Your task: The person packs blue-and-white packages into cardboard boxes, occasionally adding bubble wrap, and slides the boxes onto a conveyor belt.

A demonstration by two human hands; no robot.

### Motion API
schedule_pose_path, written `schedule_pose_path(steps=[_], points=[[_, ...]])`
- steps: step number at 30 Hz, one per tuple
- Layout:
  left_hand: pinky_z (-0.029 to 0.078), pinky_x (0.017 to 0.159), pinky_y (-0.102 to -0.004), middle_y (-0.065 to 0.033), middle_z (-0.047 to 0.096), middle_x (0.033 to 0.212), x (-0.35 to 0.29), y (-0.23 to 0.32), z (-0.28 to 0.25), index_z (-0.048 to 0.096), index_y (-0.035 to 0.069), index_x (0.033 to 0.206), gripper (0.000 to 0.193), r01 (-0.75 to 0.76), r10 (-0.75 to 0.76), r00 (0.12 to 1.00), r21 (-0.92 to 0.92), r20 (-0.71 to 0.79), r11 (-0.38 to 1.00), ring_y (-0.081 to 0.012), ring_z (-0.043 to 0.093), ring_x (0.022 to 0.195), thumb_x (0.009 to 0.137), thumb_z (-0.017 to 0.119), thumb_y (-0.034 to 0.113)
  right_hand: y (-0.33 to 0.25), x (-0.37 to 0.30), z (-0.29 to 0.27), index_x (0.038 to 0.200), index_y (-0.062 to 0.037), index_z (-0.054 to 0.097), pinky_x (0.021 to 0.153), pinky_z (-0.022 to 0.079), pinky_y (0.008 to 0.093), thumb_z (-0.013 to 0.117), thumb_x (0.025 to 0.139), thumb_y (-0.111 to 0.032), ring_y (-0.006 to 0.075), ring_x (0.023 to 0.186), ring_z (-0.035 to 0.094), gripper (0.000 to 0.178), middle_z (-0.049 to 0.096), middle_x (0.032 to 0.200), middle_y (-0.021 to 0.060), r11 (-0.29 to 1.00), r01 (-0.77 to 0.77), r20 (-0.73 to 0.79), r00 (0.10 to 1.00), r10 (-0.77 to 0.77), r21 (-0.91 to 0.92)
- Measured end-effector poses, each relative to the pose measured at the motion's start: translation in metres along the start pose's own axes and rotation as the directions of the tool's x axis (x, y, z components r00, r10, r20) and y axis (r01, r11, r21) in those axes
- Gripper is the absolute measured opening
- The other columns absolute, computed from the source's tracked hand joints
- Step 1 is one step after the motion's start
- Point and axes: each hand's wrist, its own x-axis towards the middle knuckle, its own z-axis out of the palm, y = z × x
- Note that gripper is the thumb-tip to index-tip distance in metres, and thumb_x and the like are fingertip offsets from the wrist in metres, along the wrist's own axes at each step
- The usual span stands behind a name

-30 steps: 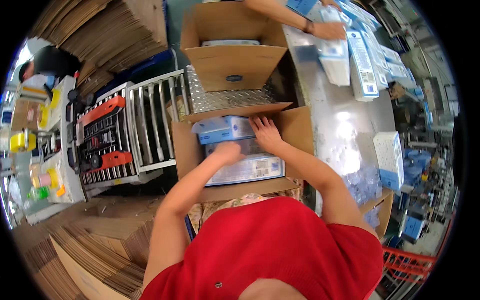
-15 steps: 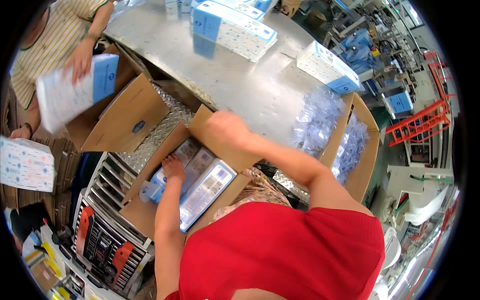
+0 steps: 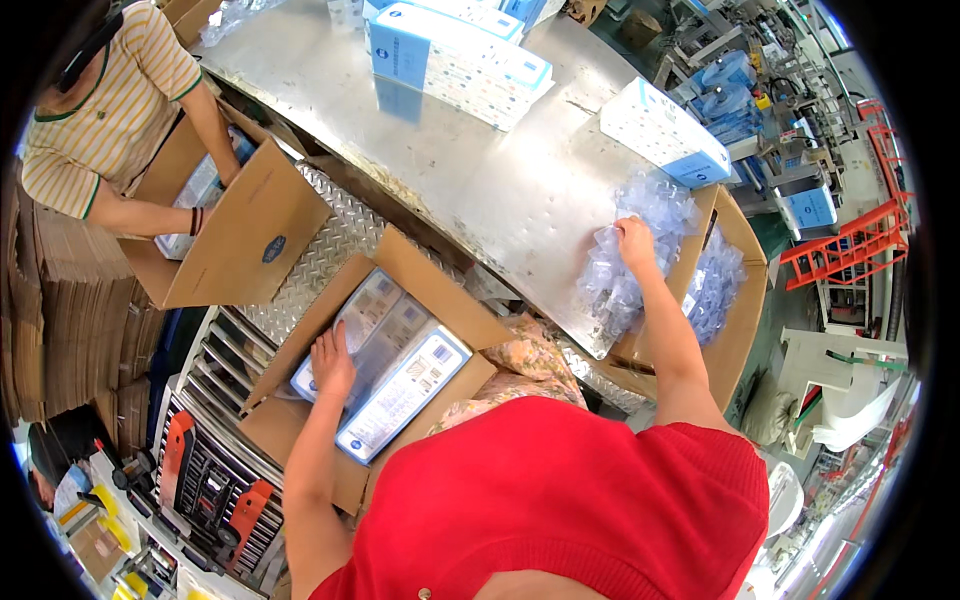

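My left hand [image 3: 332, 362] lies with its fingers stretched over the blue-and-white boxes [image 3: 405, 395] in the open cardboard carton [image 3: 440, 285] in front of me. Clear plastic packaging covers part of those boxes. Out to the right, my right hand [image 3: 635, 243] is at the heap of clear bluish plastic pieces [image 3: 610, 270] on the metal table's edge. Its fingers are pinched together at the top of the heap, and the piece between them is partly hidden.
A second carton [image 3: 735, 290] beside the heap holds more clear pieces. Blue-and-white boxes [image 3: 450, 65] stand on the metal table [image 3: 470, 170]. At left, a co-worker [image 3: 120, 120] reaches into another carton [image 3: 245, 235]. Rollers [image 3: 225, 365] run beneath my carton; flattened cardboard [image 3: 75, 290] is stacked farther left.
My right hand has swung from above the carton out to the plastic heap. My left hand has shifted slightly down and left. The co-worker's white-and-blue package has gone into their carton.
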Motion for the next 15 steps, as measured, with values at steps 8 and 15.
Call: schedule_pose_path(steps=[8, 15], points=[[0.017, 0.112, -0.0491, -0.0247, 0.017, 0.148, 0.001, -0.017, 0.093, 0.025, 0.018, 0.148, 0.078, 0.217, -0.189, 0.965, -0.15, 0.181, 0.965, -0.0419, 0.02, 0.136, 0.082, 0.066, 0.017, -0.038, 0.023, -0.052, 0.088, -0.0041, 0.07, 0.07, 0.051, 0.0332, 0.062, 0.08, -0.001, 0.0256, 0.076, 0.066, 0.012, 0.068, 0.086, 0.0128, 0.954, -0.124, -0.084, 0.985, 0.152, 0.274], [0.05, 0.064, -0.0289, -0.0075, 0.067, 0.077, 0.05, 0.072, -0.108, 0.067, 0.001, 0.09, 0.015, 0.107, -0.105, 0.992, -0.89, 0.067, 0.444, -0.0176, 0.063, 0.068, 0.085, 0.066, 0.015, -0.17, 0.04, -0.067, 0.095, -0.0017, 0.07, 0.067, 0.047, 0.0233, 0.061, 0.083, 0.001, 0.0117, 0.071, 0.061, 0.015, 0.068, 0.083, 0.0051, 0.75, 0.041, -0.026, 0.999, -0.032, 0.66]])
